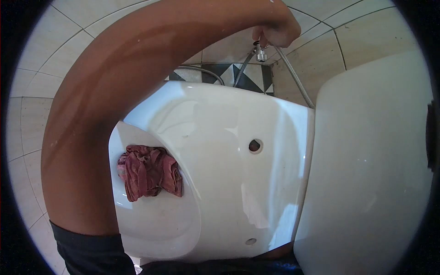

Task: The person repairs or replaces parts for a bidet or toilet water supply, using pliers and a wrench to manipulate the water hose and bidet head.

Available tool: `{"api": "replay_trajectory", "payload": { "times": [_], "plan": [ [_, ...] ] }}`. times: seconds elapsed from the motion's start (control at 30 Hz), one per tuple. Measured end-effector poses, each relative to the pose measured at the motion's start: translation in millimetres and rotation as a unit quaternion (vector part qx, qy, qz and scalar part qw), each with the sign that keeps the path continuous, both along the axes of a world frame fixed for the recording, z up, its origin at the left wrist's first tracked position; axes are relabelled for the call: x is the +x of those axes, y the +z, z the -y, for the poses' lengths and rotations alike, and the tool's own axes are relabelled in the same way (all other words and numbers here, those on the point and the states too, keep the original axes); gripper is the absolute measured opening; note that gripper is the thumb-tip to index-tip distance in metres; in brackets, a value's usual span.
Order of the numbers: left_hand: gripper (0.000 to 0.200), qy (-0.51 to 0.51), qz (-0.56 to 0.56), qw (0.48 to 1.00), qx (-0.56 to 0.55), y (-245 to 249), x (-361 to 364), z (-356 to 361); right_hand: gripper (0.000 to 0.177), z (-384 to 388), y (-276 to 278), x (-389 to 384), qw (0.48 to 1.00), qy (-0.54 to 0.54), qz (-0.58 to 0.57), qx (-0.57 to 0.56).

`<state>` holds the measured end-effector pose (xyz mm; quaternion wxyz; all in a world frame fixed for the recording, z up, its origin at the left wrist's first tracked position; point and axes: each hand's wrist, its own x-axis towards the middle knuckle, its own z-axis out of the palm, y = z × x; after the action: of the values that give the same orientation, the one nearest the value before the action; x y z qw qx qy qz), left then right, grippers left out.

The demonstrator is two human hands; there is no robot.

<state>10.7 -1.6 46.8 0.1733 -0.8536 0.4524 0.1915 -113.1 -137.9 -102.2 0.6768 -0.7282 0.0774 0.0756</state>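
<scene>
My left arm arches over the toilet from the lower left. At the top, my left hand (280, 33) is closed at the chrome angle valve (261, 54) by the wall, its fingers curled around the valve's upper part and partly hidden. Braided hoses run from there; one hose (293, 75) goes down to the tank. A crumpled reddish-maroon cloth (149, 172) lies in the white toilet bowl (183, 229), below the bend of my arm. My right hand is out of view.
The white tank (366, 160) rises on the right. Two round holes pierce the toilet's ceramic deck (220, 183). Beige tiled walls (371, 41) surround it, with a black-and-white patterned tile strip (252, 75) behind. Dark clothing (220, 266) fills the bottom edge.
</scene>
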Motion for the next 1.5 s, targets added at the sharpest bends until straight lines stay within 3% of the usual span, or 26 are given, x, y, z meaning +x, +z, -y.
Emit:
{"api": "replay_trajectory", "payload": {
  "times": [0.07,0.13,0.2,0.27,0.47,0.57,0.67,0.7,0.77,0.8,0.83,0.9,1.0,1.07,1.1,1.17,1.23,1.3,1.37,1.43,1.5],
  "plan": [
    [0.026,-0.004,-0.012,0.999,0.030,3,0,0,0.026,-2,-1,-2,1.000,-0.005,-0.001,0.009],
    [0.034,0.119,-0.062,0.991,-0.024,2,0,-10,0.026,-6,-2,-3,1.000,-0.008,-0.002,0.021],
    [0.029,0.154,-0.057,0.986,0.016,-3,-16,-18,0.027,-10,-4,-6,0.999,-0.010,-0.005,0.037],
    [0.026,0.185,-0.055,0.980,0.051,-6,-25,-27,0.027,-13,-6,-10,0.998,-0.014,-0.009,0.056],
    [0.026,0.227,-0.205,0.949,0.079,-14,-27,-45,0.028,-28,-20,-35,0.986,-0.017,-0.031,0.162],
    [0.038,0.254,-0.260,0.928,0.079,-16,-35,-59,0.029,-36,-27,-47,0.972,-0.010,-0.042,0.232],
    [0.072,0.160,-0.335,0.927,0.046,-19,-64,-82,0.030,-43,-34,-56,0.956,0.000,-0.054,0.287],
    [0.072,0.165,-0.334,0.927,0.047,-25,-72,-91,0.031,-46,-36,-59,0.951,0.005,-0.057,0.303],
    [0.080,0.210,-0.348,0.908,-0.098,-33,-83,-103,0.031,-50,-35,-64,0.942,0.017,-0.064,0.330],
    [0.086,0.248,-0.395,0.884,-0.029,-31,-78,-101,0.032,-51,-35,-66,0.937,0.024,-0.067,0.342],
    [0.086,0.250,-0.397,0.882,-0.033,-33,-74,-102,0.032,-53,-37,-65,0.934,0.026,-0.068,0.350],
    [0.085,0.340,-0.442,0.830,0.012,-35,-67,-105,0.032,-59,-36,-61,0.933,0.028,-0.067,0.354],
    [0.083,0.372,-0.483,0.792,-0.010,-36,-68,-112,0.027,-69,-43,-46,0.889,-0.006,-0.076,0.452],
    [0.083,0.391,-0.469,0.791,-0.030,-37,-67,-116,0.025,-60,-52,-33,0.813,0.052,-0.136,0.563],
    [0.083,0.409,-0.456,0.789,-0.053,-39,-69,-117,0.025,-59,-56,-29,0.813,0.053,-0.136,0.563],
    [0.081,0.405,-0.454,0.794,-0.018,-44,-63,-119,0.024,-59,-59,-21,0.722,0.180,-0.053,0.666],
    [0.079,0.399,-0.451,0.798,0.018,-55,-58,-121,0.025,-57,-54,-19,0.729,0.173,-0.045,0.660],
    [0.070,0.407,-0.470,0.778,-0.091,-93,-79,-136,0.025,-67,-71,-37,0.743,0.164,-0.034,0.649],
    [0.064,0.416,-0.479,0.763,-0.125,-88,-70,-133,0.026,-68,-58,-27,0.758,0.119,-0.049,0.640],
    [0.059,0.426,-0.484,0.748,-0.159,-87,-66,-134,0.027,-71,-55,-23,0.786,0.108,-0.025,0.608],
    [0.055,0.424,-0.461,0.764,-0.154,-78,-54,-125,0.029,-68,-51,-11,0.852,0.043,-0.083,0.515]
  ]
}}
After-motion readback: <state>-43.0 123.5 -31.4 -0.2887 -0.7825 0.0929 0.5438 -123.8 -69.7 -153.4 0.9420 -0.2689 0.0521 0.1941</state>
